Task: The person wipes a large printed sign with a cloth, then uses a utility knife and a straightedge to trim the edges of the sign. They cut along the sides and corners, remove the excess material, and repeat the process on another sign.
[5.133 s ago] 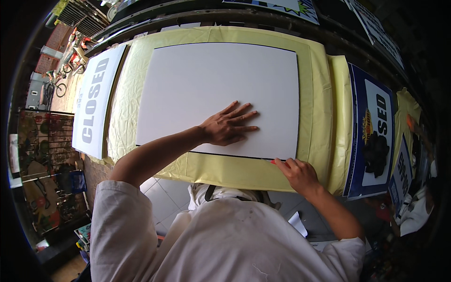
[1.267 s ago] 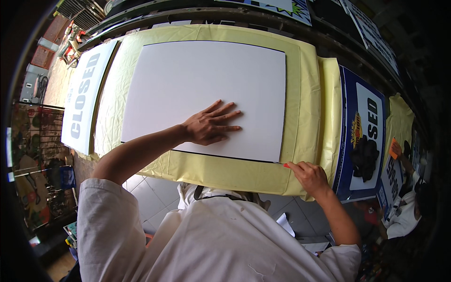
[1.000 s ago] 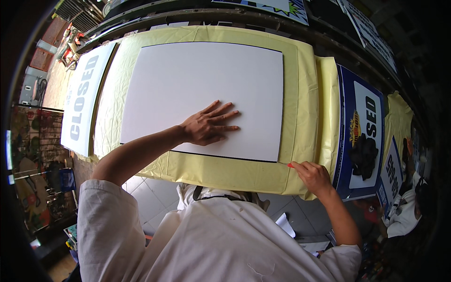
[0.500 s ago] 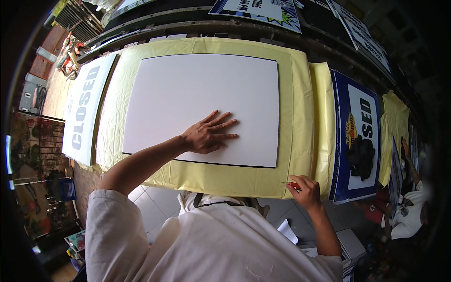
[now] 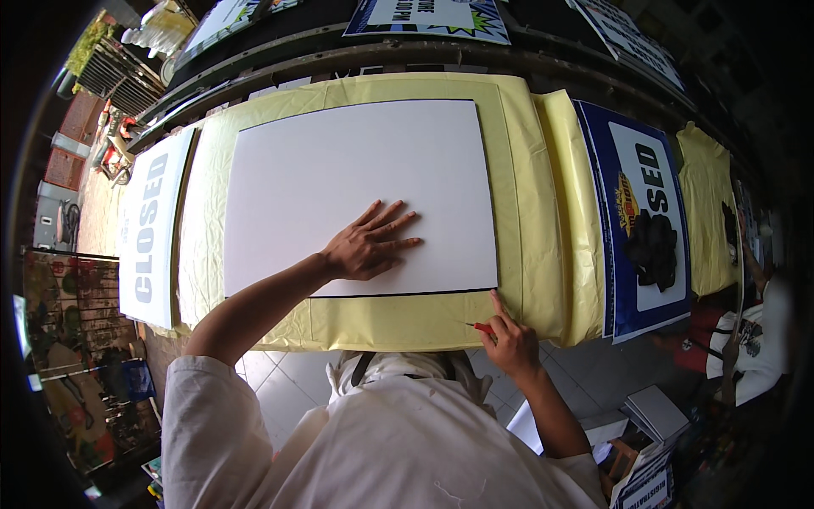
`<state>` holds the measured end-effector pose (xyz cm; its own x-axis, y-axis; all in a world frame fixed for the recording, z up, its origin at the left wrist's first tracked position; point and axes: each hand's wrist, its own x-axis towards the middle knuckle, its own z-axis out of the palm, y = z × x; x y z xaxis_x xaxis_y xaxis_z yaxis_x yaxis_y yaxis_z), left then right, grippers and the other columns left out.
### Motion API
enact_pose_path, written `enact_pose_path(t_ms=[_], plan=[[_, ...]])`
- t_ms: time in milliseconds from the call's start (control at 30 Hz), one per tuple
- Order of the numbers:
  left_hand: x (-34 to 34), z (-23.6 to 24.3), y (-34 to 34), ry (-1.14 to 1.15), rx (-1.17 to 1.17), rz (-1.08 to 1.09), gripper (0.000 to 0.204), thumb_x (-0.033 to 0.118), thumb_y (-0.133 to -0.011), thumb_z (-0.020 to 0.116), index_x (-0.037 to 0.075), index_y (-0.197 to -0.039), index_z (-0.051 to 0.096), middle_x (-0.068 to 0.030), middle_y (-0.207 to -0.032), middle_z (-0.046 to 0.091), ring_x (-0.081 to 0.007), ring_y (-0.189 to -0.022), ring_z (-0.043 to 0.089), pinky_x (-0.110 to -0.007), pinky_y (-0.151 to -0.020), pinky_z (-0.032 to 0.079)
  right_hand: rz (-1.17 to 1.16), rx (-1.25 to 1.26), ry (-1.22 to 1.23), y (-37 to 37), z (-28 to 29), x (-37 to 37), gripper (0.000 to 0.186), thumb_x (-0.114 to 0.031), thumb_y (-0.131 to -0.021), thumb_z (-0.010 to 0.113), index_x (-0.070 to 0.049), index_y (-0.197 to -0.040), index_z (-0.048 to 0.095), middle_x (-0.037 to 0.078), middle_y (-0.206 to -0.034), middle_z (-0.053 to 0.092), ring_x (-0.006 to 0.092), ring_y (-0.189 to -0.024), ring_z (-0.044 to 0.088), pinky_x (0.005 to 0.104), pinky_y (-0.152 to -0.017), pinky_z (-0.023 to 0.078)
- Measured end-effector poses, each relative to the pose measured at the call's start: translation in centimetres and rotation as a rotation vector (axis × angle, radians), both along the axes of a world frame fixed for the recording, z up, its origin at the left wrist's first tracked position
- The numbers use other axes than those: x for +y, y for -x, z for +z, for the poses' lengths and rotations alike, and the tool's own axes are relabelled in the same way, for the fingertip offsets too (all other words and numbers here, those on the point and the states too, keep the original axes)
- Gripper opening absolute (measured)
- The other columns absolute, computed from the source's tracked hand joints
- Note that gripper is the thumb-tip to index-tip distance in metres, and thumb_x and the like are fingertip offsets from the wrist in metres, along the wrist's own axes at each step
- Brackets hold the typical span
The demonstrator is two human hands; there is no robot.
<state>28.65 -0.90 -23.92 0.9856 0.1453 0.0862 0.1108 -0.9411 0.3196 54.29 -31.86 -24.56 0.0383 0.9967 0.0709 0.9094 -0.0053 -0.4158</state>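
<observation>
A large white board (image 5: 339,161) with a thin dark border along its edges lies flat on a yellow-covered table (image 5: 524,212). My left hand (image 5: 370,244) rests flat on the board's lower middle, fingers spread. At the board's near right corner is my right hand (image 5: 514,343), its index finger stretched toward that corner. The other fingers of this hand are closed around a red-handled craft knife (image 5: 483,327), whose thin tip points left, off the board's near edge.
To the left lies a white sign (image 5: 153,229) with grey letters. On the right, a dark crumpled bundle (image 5: 653,250) sits on a blue-bordered sign (image 5: 623,305). More printed signs (image 5: 428,17) stand beyond a dark rail. A co-worker (image 5: 750,348) is at the far right.
My right hand has moved left and up to the board's corner, its index finger now extended, the knife still held. My left hand stays flat on the board. The view has shifted slightly.
</observation>
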Motion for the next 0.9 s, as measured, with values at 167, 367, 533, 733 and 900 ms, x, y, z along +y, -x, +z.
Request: enact_pose_path(t_ms=[167,367,533,733,900], plan=[[0.2,-0.3,0.2,0.015,-0.016,0.01,0.054,0.039,-0.102,0.059,0.032,-0.155,0.05,-0.0077,-0.173,0.024,-0.0362,-0.16,0.016,-0.061,-0.129,0.011,-0.03,-0.037,0.051,0.6,1.3,0.6,0.022,-0.014,-0.086,0.074,-0.002,-0.086,0.056,0.022,-0.149,0.056,0.0349,-0.075,0.074,0.0419,-0.063,0.059],[0.0,-0.3,0.2,-0.003,-0.042,0.005,0.056,0.036,-0.099,0.064,0.03,-0.154,0.052,-0.0103,-0.171,0.027,-0.0391,-0.159,0.019,-0.064,-0.127,0.017,0.005,-0.125,0.099,0.6,1.7,0.7,0.023,-0.019,-0.09,0.073,-0.003,-0.088,0.057,0.022,-0.149,0.056,0.0359,-0.074,0.074,0.0433,-0.064,0.06],[0.1,-0.6,0.3,-0.018,-0.05,-0.001,0.056,0.038,-0.1,0.063,0.03,-0.154,0.052,-0.011,-0.172,0.026,-0.0395,-0.159,0.019,-0.064,-0.127,0.016,0.018,-0.136,0.15,1.0,1.9,-0.3,0.022,-0.022,-0.094,0.069,-0.004,-0.091,0.057,0.023,-0.149,0.055,0.0341,-0.076,0.075,0.0448,-0.065,0.061],[0.1,-0.8,0.5,-0.007,-0.062,-0.001,0.055,0.039,-0.1,0.061,0.03,-0.154,0.052,-0.0106,-0.172,0.025,-0.0396,-0.159,0.018,-0.065,-0.127,0.015,-0.018,-0.094,0.084,2.4,2.1,-1.8,0.024,-0.017,-0.087,0.075,-0.002,-0.086,0.057,0.019,-0.147,0.059,0.0357,-0.074,0.074,0.0443,-0.063,0.06],[0.0,-1.2,0.6,-0.009,-0.058,0.001,0.056,0.039,-0.101,0.061,0.031,-0.155,0.051,-0.0099,-0.172,0.025,-0.039,-0.159,0.017,-0.064,-0.127,0.014,-0.006,-0.115,0.185,3.1,2.9,-3.2,0.024,-0.017,-0.086,0.076,-0.003,-0.086,0.056,0.02,-0.147,0.06,0.0332,-0.075,0.075,0.0417,-0.063,0.06]])
